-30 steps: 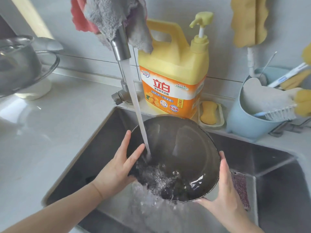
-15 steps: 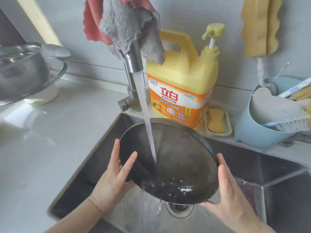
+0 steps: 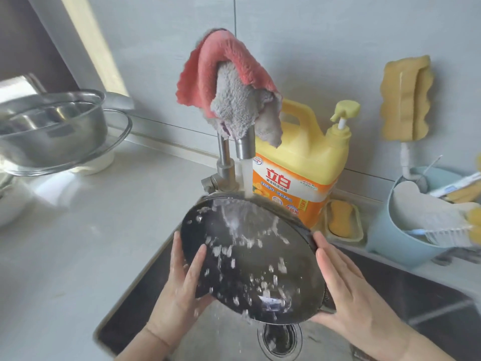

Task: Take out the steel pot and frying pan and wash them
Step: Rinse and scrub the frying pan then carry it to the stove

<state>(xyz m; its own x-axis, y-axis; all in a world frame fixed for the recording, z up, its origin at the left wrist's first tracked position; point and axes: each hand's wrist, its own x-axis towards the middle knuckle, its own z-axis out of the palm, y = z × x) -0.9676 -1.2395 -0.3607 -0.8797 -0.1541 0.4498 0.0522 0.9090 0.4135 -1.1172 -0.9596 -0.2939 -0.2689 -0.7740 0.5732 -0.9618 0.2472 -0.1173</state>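
Rinsing was underway: the frying pan (image 3: 250, 259) was held over the sink (image 3: 145, 277), tipped steeply w/ its inside facing the camera, so that water from the tap (image 3: 244, 144) struck the upper rim and ran down the dark surface instead of pooling. Spray and droplets were scattered across the pan, esp. toward its lower edge, directly above the drain (image 3: 279, 340), where runoff could fall straight away.

The pan was clamped between both hands, no handle being visible. The left hand (image 3: 182, 290) was wrapped on the left rim, fingers spread over the inner face and thumb apparently behind. The right hand (image 3: 346, 290) was pressed flat against the right rim, fingers extended upward, palm supporting the weight. This two-sided hold was probably chosen b/c a wet, tilted pan slips easily and can be turned under the stream.

The steel pot (image 3: 52, 128) was set aside at the far left of the table (image 3: 78, 243), resting atop a glass lid or bowl, well apart from the sink; whether it was washed couldn't be told. A cloth (image 3: 229, 84) was draped over the tap, and the detergent bottle (image 3: 299, 157) stood just behind the pan, within easy reach. A blue tub (image 3: 390, 235) w/ brushes sat to the right.
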